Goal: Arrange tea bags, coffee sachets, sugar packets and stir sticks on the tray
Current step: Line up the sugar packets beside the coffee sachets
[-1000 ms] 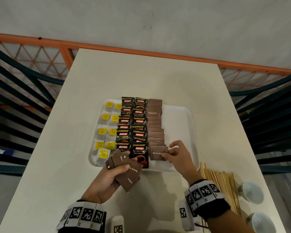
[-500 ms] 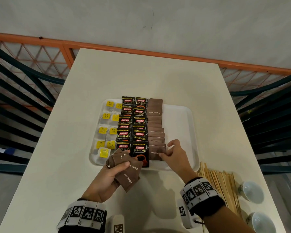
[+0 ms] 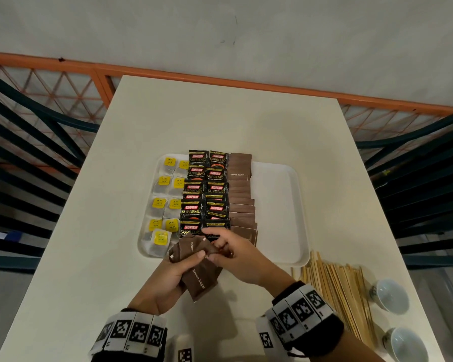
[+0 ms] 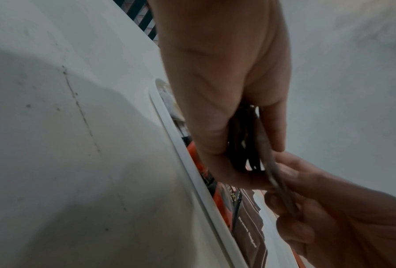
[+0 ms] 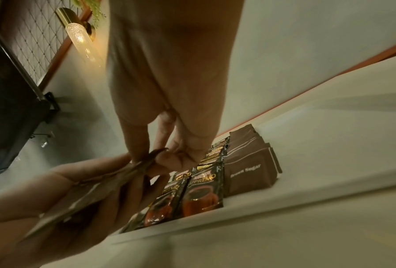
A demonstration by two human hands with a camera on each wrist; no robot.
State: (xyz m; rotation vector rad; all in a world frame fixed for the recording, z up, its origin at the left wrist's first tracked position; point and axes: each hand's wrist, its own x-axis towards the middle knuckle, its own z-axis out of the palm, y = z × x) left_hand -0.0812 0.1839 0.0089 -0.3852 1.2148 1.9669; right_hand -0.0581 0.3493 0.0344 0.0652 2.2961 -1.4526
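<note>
A white tray (image 3: 280,205) holds tea bags with yellow tags (image 3: 162,202) at its left, black coffee sachets (image 3: 205,189) in the middle and a row of brown sugar packets (image 3: 242,202) beside them. My left hand (image 3: 191,257) grips a fanned stack of brown sugar packets (image 3: 200,279) just in front of the tray's near edge. My right hand (image 3: 217,250) pinches the top packet of that stack; in the right wrist view its fingertips (image 5: 146,159) close on the packet's edge (image 5: 128,170). Wooden stir sticks (image 3: 338,291) lie on the table right of the tray.
Two white cups (image 3: 391,296) (image 3: 406,344) stand at the table's near right corner beside the sticks. The tray's right third (image 3: 277,231) is bare. Dark slatted chairs (image 3: 24,158) flank the table, and an orange rail (image 3: 220,79) runs behind it.
My right hand let go of the packet it set at the near end of the sugar row and moved left to the stack in my left hand. The left hand barely moved.
</note>
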